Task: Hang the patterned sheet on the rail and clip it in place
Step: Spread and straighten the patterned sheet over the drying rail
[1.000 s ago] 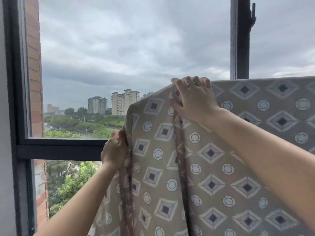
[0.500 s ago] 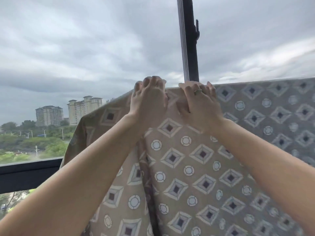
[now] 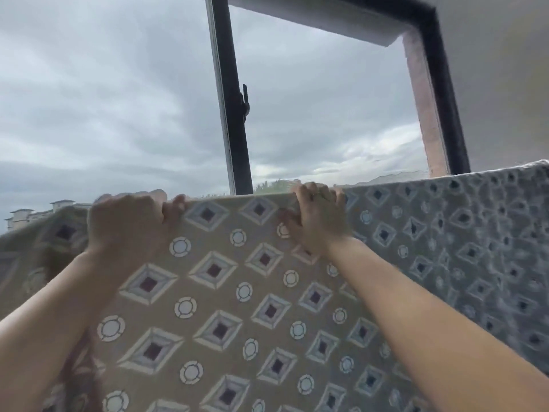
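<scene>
So the patterned sheet (image 3: 237,292) is draping across the whole 6 o'clock half. Left hand (image 3: 127,221) at 9 o'clock and right hand (image 3: 319,221) near centre are both curling their grip over its top edge.

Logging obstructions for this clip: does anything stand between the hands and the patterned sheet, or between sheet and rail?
Nothing visible does. The left hand and right hand grip the patterned sheet directly at its top edge; the rail itself is hidden under it.

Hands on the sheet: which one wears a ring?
The right hand, at the greyer end of the patterned sheet: a ring bands one finger. The left hand shows none.
</scene>
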